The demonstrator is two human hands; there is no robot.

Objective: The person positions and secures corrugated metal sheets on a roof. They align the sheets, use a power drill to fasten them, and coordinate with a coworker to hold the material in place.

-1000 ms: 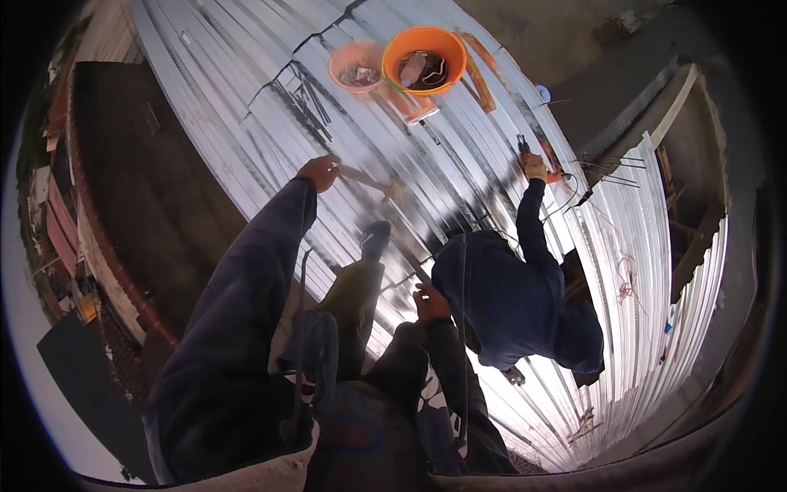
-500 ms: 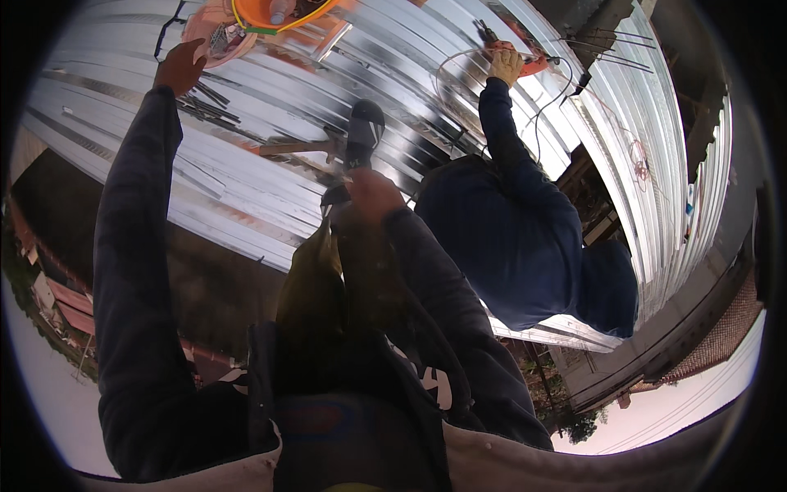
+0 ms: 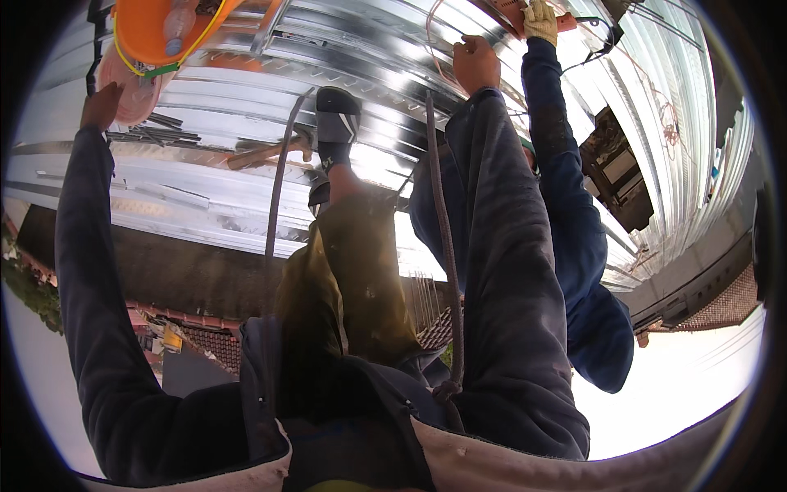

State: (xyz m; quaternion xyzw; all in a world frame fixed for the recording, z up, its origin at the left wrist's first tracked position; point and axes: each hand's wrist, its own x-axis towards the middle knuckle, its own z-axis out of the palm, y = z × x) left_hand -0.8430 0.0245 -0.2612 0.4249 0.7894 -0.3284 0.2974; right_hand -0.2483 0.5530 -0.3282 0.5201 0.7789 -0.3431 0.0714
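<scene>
Presently, left hand (image 3: 102, 108): far out to the left at the pink bucket (image 3: 141, 116), overlapping its rim in view; whether it grips or merely rests cannot be told.
Right hand (image 3: 477, 66): well apart from the left, raised over the ribbed metal roof (image 3: 147, 176), fingers curled in; no held thing shows, though the palm is hidden.
Pink bucket: just beside the orange bucket (image 3: 135, 34), partly covered by it in view; likely paired to put supplies within one reach.
Orange bucket: contains a clear bottle (image 3: 177, 29); yellow handle with green grip (image 3: 162, 71) lies along the near rim, presumably handy for lifting.
Hammer (image 3: 256, 156): flat on the sheets near a dark shoe (image 3: 338, 127), probably laid there for easy pickup.
Dark strips (image 3: 166, 133): loose pile near the pink bucket.
Co-worker: gloved hand (image 3: 541, 23) on an orange-red power tool (image 3: 508, 12), near the right hand.
Edges: sheets end below the shoes in view, dark surface beyond; dark gap (image 3: 616, 168) to the right exposes framing.
Room: bare sheet between pile and hammer; tighter at right, beside the co-worker's sleeve (image 3: 553, 115).
</scene>
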